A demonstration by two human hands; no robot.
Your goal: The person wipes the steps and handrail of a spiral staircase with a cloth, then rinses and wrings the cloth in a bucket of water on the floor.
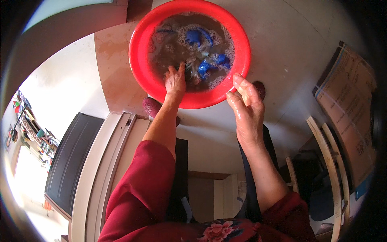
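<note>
A round red basin (139, 56) stands on the pale floor in front of me, full of murky, foamy water. Blue cloth (199, 37) floats in it among the suds. My left hand (175, 80) reaches over the near rim with its fingers dipped in the water, touching wet fabric near the middle; whether it grips the fabric I cannot tell. My right hand (246, 103) hovers wet just outside the near right rim, fingers apart, holding nothing. Dark red sleeves cover both upper arms.
Two dark red slippers (152, 107) peek out under the basin's near edge. A white door frame (109, 161) and a dark panel (72, 157) lie to the left. A printed cardboard box (350, 113) and a wooden frame (328, 157) stand at the right.
</note>
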